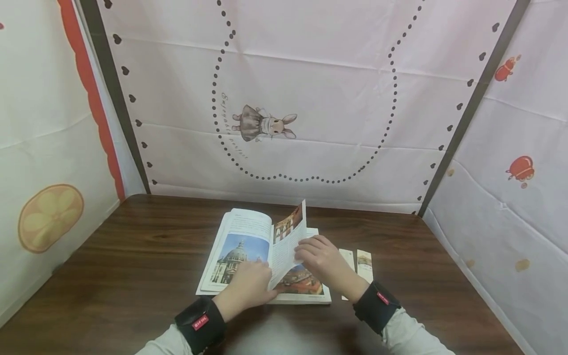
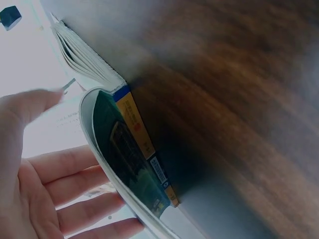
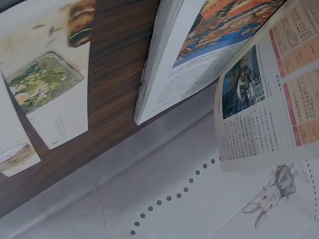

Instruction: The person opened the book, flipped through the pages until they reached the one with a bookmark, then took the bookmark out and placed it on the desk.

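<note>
An open book (image 1: pixel 253 222) lies on the table, with a domed building pictured on its left page. My left hand (image 1: pixel 248 283) rests on that page's lower part near the fold; in the left wrist view its fingers (image 2: pixel 75 162) are spread and fairly straight against the book, whose spine (image 2: pixel 133 117) shows. My right hand (image 1: pixel 326 261) pinches the outer edge of a raised page (image 1: pixel 286 251), lifted above the right half of the book. The right wrist view shows this turned-up page (image 3: pixel 244 134) standing away from the pages beneath, but not the hand itself.
Two narrow printed cards (image 1: pixel 365 266) lie on the brown wooden table (image 1: pixel 146 266) just right of the book, partly behind the right hand. One card (image 3: pixel 65 119) carries a food picture. Printed cloth (image 1: pixel 319 113) encloses the table at the back and both sides.
</note>
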The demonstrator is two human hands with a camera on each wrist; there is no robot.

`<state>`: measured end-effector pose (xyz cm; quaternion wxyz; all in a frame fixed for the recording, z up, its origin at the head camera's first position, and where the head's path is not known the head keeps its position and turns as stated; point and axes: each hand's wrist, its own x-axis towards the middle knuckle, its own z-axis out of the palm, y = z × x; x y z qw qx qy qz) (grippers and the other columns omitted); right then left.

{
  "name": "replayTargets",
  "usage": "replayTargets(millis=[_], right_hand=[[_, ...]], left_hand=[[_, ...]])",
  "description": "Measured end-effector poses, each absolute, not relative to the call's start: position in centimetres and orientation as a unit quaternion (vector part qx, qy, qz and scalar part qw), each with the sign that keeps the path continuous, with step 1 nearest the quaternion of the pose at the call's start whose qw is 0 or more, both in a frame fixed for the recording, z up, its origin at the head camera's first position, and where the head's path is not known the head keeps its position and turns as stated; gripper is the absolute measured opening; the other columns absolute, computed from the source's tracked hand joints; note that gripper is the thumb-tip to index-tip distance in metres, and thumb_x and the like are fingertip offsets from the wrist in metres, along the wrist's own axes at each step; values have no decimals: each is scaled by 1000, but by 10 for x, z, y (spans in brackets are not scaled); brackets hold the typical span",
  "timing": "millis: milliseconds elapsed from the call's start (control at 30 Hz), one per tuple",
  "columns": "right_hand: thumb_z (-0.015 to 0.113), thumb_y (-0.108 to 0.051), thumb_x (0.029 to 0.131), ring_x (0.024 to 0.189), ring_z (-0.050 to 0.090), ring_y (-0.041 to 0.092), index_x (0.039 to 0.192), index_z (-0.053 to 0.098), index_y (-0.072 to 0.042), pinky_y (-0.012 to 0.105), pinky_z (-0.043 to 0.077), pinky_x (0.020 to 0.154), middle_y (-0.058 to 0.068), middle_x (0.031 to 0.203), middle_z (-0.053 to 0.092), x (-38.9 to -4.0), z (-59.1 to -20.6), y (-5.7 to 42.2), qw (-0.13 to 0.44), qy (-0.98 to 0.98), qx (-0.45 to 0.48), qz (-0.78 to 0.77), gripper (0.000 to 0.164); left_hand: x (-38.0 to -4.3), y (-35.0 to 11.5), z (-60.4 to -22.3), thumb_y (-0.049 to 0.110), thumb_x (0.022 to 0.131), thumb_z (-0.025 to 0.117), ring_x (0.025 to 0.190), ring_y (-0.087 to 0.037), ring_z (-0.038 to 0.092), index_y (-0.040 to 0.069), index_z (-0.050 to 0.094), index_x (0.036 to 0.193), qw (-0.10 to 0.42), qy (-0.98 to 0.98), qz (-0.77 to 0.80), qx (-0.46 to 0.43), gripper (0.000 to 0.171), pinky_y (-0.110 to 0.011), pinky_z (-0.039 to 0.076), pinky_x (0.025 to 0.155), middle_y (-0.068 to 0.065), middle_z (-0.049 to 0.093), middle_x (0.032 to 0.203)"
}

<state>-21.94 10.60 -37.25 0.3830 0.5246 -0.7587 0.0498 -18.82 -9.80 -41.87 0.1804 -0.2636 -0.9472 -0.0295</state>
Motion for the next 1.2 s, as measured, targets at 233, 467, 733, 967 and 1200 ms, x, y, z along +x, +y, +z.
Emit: replayTargets(millis=[233,467,733,967,1200], right_hand=[[75,-6,66,99,58,20,102,61,-6,37,54,81,9,102,69,-219,-375,112,358,-791,486,99,38],[72,-12,71,95,60,21,109,58,-4,39,54,80,11,104,68,-220,-385,126,174,-878,436,88,41],[70,-31,72,80,59,9,121,51,1,33,55,75,8,103,64,-217,-403,130,-72,-903,418,73,62],[72,-31,69,79,58,8,119,52,1,31,54,75,7,101,64,-216,-406,131,-69,-898,429,67,63],[74,-29,68,82,57,10,116,54,0,31,54,75,6,99,63,-218,-407,130,-55,-895,438,65,59]], left_hand=[[-185,-97,-423,26,64,66,41,-16,41,6,60,61,221,-939,-58,-256,21,-28,31,32,-5,54,52],[-183,-98,-422,18,75,58,34,-8,33,8,49,50,215,-948,-139,-191,28,-23,29,31,0,44,41],[-183,-111,-414,-1,76,59,91,-29,60,-2,32,134,246,-927,-235,-160,64,-40,56,68,-25,60,109],[-186,-118,-415,-15,62,62,130,-46,-8,27,9,145,322,-919,-108,-201,107,-75,16,97,-20,-10,150],[-184,-129,-418,-10,65,62,133,-37,11,26,47,130,233,-910,33,-342,76,-71,20,99,-11,30,147]])
